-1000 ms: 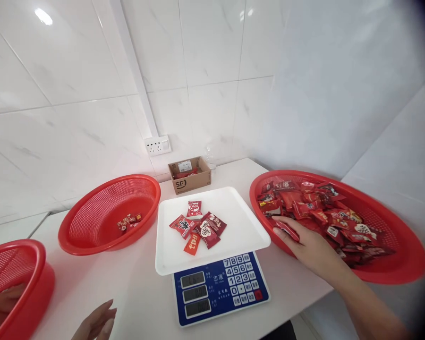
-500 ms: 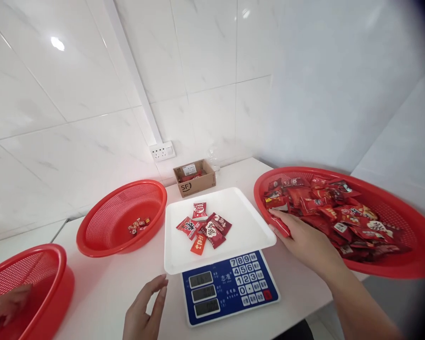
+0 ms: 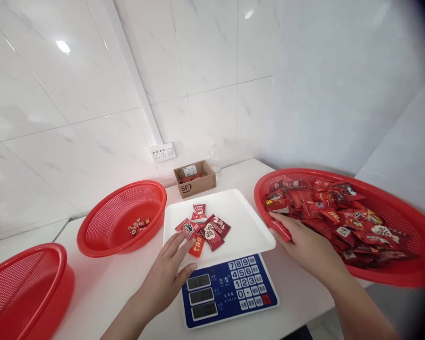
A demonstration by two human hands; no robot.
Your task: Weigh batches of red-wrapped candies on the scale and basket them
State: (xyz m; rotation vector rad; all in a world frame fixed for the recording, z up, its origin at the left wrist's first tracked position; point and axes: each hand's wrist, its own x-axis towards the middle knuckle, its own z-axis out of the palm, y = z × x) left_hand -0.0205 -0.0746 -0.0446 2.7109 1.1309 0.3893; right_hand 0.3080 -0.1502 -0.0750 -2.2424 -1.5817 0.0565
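A blue scale [image 3: 230, 288] carries a white tray [image 3: 244, 222] with several red candy packets [image 3: 207, 226] in a small pile. My left hand [image 3: 168, 274] reaches over the tray's front edge, fingers stretched out, fingertips touching the nearest packets. My right hand [image 3: 304, 243] lies at the near rim of the big red basket [image 3: 411, 276] heaped with red candy packets [image 3: 326, 208]. Its fingers press a red packet [image 3: 280, 230] against the rim.
A second red basket [image 3: 120, 222] at the left holds a few small candies [image 3: 138, 224]. A third red basket [image 3: 24, 288] sits at the lower left. A small cardboard box [image 3: 195, 178] and a wall socket [image 3: 162, 152] stand behind the scale.
My left hand has come up from the table's front edge onto the white tray, to the packets. My right hand stays at the big basket's rim. Another person's hand has left the lower-left basket.
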